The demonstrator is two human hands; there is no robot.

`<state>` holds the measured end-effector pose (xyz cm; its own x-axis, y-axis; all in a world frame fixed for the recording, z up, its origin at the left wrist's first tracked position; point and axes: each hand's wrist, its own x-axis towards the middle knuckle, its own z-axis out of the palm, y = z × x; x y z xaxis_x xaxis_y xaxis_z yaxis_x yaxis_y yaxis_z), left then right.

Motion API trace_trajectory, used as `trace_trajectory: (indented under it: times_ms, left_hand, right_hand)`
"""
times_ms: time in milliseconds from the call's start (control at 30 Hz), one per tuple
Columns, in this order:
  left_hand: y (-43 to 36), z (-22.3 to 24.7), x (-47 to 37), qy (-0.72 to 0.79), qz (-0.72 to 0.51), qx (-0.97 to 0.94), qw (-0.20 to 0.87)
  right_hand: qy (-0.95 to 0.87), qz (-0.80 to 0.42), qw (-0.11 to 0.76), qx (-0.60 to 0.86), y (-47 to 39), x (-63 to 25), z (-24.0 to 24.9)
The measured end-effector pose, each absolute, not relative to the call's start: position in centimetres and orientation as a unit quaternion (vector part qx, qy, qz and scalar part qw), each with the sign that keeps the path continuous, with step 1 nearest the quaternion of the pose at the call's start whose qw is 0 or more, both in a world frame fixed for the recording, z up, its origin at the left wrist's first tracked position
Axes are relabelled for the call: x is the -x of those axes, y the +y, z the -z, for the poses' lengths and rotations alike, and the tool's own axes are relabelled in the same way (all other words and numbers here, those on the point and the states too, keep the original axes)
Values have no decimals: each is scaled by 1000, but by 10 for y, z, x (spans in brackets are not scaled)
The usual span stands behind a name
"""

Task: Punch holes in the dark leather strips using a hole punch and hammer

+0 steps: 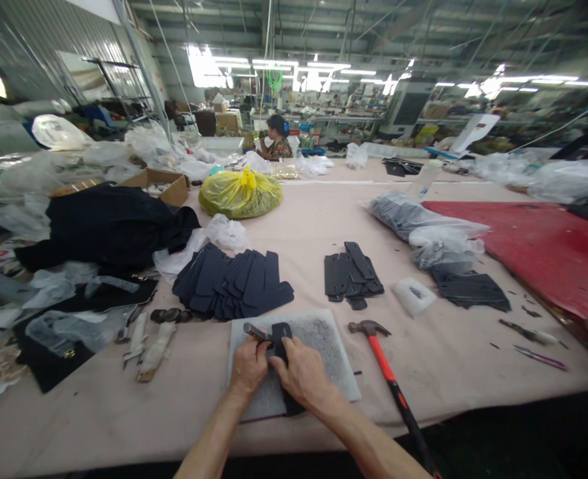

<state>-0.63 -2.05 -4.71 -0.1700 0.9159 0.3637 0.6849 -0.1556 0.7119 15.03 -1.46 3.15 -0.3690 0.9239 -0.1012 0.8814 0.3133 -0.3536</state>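
A dark strip (292,402) lies lengthwise on the grey-white board (337,359) at the table's near edge. My left hand (249,365) is closed round a short metal tool (257,332), whose end points up and left, beside the strip. On the strip's right side rests my right hand (304,372), thumb and fingers pressed on it. Right of the board lies a hammer (384,362) with a red and black handle. Behind the board are a fanned pile of dark pieces (234,283) and a smaller pile of black pieces (352,273).
A yellow bag (241,193), black cloth (109,223) and an open carton (160,185) stand back left. Worn tools (157,349) lie at left. A red sheet (538,246), plastic-wrapped pieces (408,214) and pliers (528,332) are at right. A person (277,141) sits beyond the table.
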Motion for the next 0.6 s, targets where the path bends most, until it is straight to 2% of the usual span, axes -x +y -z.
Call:
trace_trajectory:
  times_ms: [167,367,600]
  left_hand:
    - [-21,46,7,632,-433,-624,155]
    - [-14,29,6,651,-454,-577,193]
    - [10,21,0,621,-426,-608,251]
  right_hand:
    - [-848,-132,108,501,-22,-183,-15]
    - [-853,-104,120,497,-45,-184,19]
    - [-839,-122,127,514,-53,-175,18]
